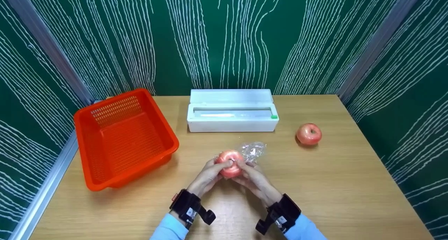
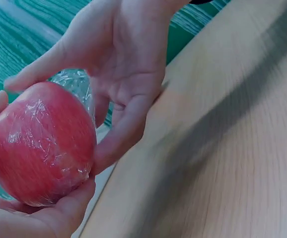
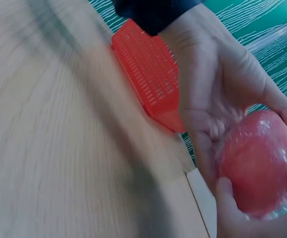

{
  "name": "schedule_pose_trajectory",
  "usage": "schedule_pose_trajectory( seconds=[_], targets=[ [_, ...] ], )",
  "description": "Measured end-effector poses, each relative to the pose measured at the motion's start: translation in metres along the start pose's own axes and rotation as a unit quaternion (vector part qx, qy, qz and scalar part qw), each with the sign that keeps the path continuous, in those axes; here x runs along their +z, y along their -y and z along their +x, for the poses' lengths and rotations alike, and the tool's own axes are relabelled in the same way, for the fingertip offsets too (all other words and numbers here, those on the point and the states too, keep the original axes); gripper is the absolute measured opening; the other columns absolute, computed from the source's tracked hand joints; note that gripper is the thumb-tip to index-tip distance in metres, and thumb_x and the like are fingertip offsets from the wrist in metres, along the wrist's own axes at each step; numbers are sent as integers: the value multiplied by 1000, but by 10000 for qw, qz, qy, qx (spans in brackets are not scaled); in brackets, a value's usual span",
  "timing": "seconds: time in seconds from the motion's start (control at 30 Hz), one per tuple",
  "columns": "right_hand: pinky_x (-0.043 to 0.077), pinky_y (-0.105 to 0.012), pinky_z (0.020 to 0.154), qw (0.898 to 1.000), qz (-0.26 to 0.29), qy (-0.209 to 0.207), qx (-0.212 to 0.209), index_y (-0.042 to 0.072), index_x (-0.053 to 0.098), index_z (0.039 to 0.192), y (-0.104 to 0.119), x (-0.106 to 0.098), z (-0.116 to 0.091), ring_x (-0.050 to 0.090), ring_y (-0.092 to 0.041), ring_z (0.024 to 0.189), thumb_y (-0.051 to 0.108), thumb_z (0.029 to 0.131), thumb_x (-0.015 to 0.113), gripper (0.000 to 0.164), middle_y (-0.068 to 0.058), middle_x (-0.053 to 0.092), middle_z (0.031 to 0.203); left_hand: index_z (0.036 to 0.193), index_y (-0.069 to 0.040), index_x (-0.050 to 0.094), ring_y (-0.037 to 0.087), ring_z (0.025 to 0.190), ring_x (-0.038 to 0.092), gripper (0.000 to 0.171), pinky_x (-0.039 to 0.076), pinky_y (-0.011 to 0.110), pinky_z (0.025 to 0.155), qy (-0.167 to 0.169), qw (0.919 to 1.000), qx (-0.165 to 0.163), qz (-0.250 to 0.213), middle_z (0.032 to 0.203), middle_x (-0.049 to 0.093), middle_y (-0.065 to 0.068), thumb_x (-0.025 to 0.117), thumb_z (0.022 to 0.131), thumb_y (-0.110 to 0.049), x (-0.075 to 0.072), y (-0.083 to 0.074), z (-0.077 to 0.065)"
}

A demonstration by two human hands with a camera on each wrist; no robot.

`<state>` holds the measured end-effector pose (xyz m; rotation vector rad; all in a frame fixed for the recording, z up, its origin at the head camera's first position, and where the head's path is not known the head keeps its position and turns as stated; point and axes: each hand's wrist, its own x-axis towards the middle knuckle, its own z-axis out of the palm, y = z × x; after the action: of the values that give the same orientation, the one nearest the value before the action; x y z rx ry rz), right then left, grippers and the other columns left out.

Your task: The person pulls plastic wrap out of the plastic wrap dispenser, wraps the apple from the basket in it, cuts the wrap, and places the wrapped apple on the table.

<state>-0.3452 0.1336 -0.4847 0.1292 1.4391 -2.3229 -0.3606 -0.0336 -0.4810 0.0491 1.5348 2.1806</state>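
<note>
Both hands hold a red apple [image 1: 228,156] above the front middle of the table. Clear plastic film clings to its skin, wrinkled and shiny in the left wrist view. Loose crumpled film [image 1: 254,150] sticks out on the apple's right side. My left hand [image 1: 209,176] grips the apple from the left, thumb on top and fingers beneath. From the right, my right hand [image 1: 256,182] holds it too, its thumb near the stem end. A second apple [image 1: 309,134] sits apart at the right.
An orange-red plastic basket [image 1: 167,149] stands on the left of the wooden table [image 1: 353,184]. Behind the hands is a white cling film box [image 1: 232,125] with its lid raised and a green tab at the right. Green panels [image 1: 241,40] with white lines enclose the back and sides.
</note>
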Motion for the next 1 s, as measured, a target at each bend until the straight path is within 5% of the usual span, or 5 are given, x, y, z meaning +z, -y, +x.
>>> schedule_pose_trajectory(
  seconds=[0.33, 0.53, 0.73, 0.87, 1.0],
  targets=[
    [38, -45, 102, 9997, 91, 82, 212, -1, 19, 141, -4, -11, -5, 39, -34, 126, 39, 90, 51, 72, -28, 26, 142, 129, 1, 42, 15, 94, 59, 65, 49, 26, 81, -69, 10000, -21, -41, 115, 58, 10, 69, 77, -29, -4, 0, -5],
    [36, -50, 101, 9973, 46, -726, 67, 4, 11, 143, 12, -27, -8, 30, -42, 129, 53, 86, 48, 84, -29, 20, 144, 127, 3, 42, 13, 85, 60, 69, 51, 24, 76, -587, 9981, 18, 174, 105, 60, 9, 72, 74, -30, -10, -3, -9],
    [51, -27, 83, 9929, -153, -1173, -134, 0, 48, 122, 30, -34, 1, 59, -21, 95, 27, 84, 63, 48, -16, 58, 112, 128, 5, 42, 11, 84, 60, 67, 50, 23, 76, -466, 9979, -74, 450, 106, 61, 9, 69, 77, -30, -13, -5, -14],
    [50, -18, 59, 9827, -293, -1795, -360, -1, 55, 100, 33, -37, 3, 58, -9, 66, 4, 85, 57, 16, -1, 62, 78, 127, 6, 43, 11, 82, 59, 63, 50, 22, 72, -315, 9989, -110, 327, 100, 62, 6, 66, 80, -29, -13, -4, -14],
    [50, -21, 58, 9808, -462, -1840, -454, -1, 44, 120, 32, -37, 3, 56, -9, 64, 8, 89, 54, 34, 1, 58, 79, 126, 7, 44, 10, 80, 59, 62, 50, 21, 71, -299, 9994, -106, 101, 96, 61, 5, 65, 80, -28, -11, -4, -14]
  ],
)
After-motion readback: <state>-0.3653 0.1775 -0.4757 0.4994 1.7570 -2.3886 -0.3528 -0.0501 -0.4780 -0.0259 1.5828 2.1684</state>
